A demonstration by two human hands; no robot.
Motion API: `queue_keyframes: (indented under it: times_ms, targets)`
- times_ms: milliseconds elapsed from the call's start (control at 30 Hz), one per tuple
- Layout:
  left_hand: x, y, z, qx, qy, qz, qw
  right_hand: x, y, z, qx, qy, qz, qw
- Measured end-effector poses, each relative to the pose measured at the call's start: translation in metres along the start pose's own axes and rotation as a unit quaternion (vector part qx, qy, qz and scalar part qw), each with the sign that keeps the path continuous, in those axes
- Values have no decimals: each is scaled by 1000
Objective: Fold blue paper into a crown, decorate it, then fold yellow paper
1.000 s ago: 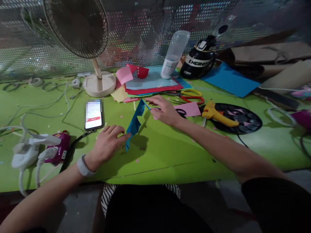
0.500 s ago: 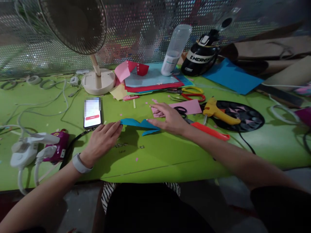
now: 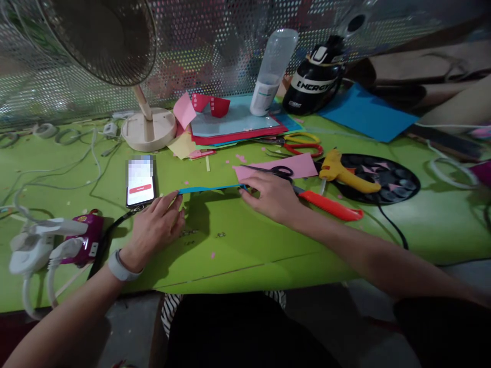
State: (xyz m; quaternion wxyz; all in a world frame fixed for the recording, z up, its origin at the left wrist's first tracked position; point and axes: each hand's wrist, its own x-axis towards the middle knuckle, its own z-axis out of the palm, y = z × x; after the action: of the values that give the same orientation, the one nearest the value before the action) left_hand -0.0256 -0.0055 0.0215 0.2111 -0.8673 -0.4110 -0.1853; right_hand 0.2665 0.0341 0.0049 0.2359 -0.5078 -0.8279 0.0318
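A narrow blue paper strip (image 3: 210, 189), seen nearly edge-on, stretches between my two hands just over the green table. Its left end is pinched by my left hand (image 3: 156, 225), which wears a pale wristband. The fingers of my right hand (image 3: 270, 198) close on the other end. Right behind my right hand lie black-handled scissors (image 3: 282, 171) on a pink paper piece (image 3: 301, 166). An orange-red cutter (image 3: 332, 205) lies by my right wrist. Small metallic bits (image 3: 221, 235) are on the table below the strip.
A phone (image 3: 140, 181), a fan base (image 3: 149, 129) and plugged-in adapters (image 3: 82, 240) stand on the left. Behind are stacked coloured papers (image 3: 238, 125), a clear bottle (image 3: 268, 71) and a black jug (image 3: 312, 84). A yellow glue gun (image 3: 347, 174) rests on a black tray (image 3: 402, 184) at right.
The blue paper, bent and with a flap spread before, is now a straight thin strip held taut. My right hand has shifted to grip its end. The view has moved slightly.
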Motion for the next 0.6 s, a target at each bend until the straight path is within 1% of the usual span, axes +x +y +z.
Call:
queue_keyframes:
  times_ms: [100, 167, 233, 333, 400, 500, 600]
  targets:
    - [-3, -1, 1, -45, 4, -13, 999, -6, -3, -1, -37, -11, -43, 998]
    - [-6, -2, 2, -83, 9, -37, 996, -9, -6, -2, -63, -22, -57, 996]
    - [-8, -3, 4, -102, 8, -74, 992, -11, -9, -3, -84, -14, -67, 994]
    - [-8, -6, 5, -104, -28, -138, 985, -11, -12, -6, -94, 22, -84, 992]
    - [-6, -7, 5, -115, -58, -164, 978, -11, -12, -8, -87, 43, -98, 990]
    - [-2, -8, 6, -132, -79, -158, 975, -11, -10, -7, -65, 54, -127, 988]
    - [-1, -9, 8, -139, -81, -152, 975, -12, -7, -3, -55, 58, -173, 982]
